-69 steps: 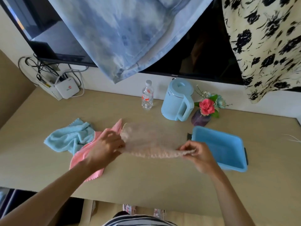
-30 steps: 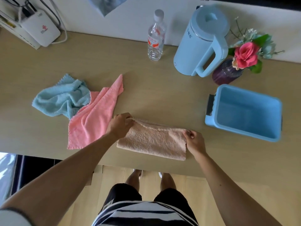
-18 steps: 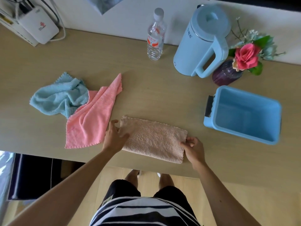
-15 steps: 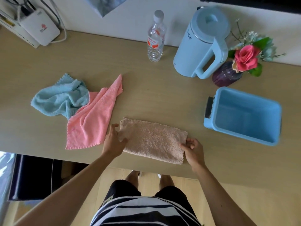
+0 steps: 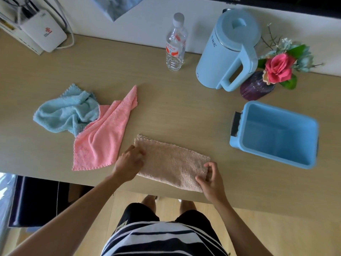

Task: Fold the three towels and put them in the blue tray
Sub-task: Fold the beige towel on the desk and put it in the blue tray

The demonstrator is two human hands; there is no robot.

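A beige towel [image 5: 171, 161], folded into a long strip, lies flat near the table's front edge. My left hand [image 5: 129, 162] rests on its left end with fingers spread. My right hand [image 5: 210, 179] pinches its right end between thumb and fingers. A pink towel [image 5: 103, 139] lies unfolded to the left, partly under a crumpled light blue towel [image 5: 64, 111]. The blue tray [image 5: 311, 130] stands to the right with nothing inside it.
Along the back wall stand a clear water bottle [image 5: 175, 45], a light blue kettle [image 5: 227, 52] and a purple vase with a pink flower [image 5: 258, 85]. A white router [image 5: 44, 34] with cables sits at the back left. The table's front edge [image 5: 55, 179] runs just below the towels.
The beige towel came down from the air onto the table as a folded strip. Both hands slid to its ends; the right hand's fingers now lift slightly at the right end.
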